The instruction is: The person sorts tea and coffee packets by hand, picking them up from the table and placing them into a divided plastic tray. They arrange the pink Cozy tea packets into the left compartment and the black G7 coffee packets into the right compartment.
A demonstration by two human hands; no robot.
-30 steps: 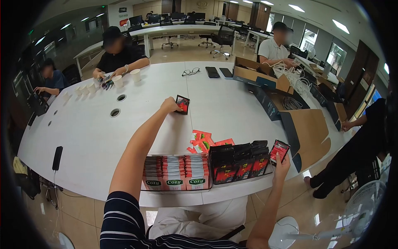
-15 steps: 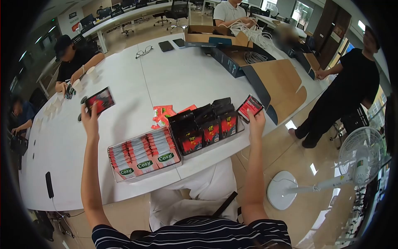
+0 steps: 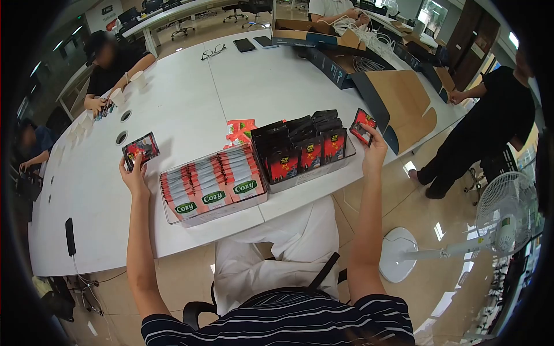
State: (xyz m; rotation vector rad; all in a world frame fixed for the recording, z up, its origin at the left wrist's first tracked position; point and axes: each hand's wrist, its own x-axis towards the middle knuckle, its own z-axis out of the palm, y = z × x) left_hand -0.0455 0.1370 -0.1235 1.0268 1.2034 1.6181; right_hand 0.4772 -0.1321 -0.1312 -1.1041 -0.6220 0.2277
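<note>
My left hand (image 3: 134,174) grips a red and black sachet (image 3: 142,148) above the left part of the table. Out to the right, my right hand (image 3: 374,145) pinches another red and black sachet (image 3: 362,124), beyond the table's near edge. Between them, a clear tray (image 3: 213,216) holds rows of pink and white Cozy packets (image 3: 212,183). Right beside it, a second clear tray (image 3: 314,175) is packed with upright black and red sachets (image 3: 310,151). Behind the trays lie loose red packets (image 3: 239,130), partly hidden.
Opened boxes (image 3: 398,101) with white cables (image 3: 372,39) stand at the back right. Glasses (image 3: 213,52) and two phones (image 3: 244,45) lie at the back. People sit at the far left and back; one stands right, near a fan (image 3: 503,222).
My left hand and its sachet have come lower and nearer the Cozy tray. My right hand has raised its sachet, which is now more upright. The whole view has shifted slightly.
</note>
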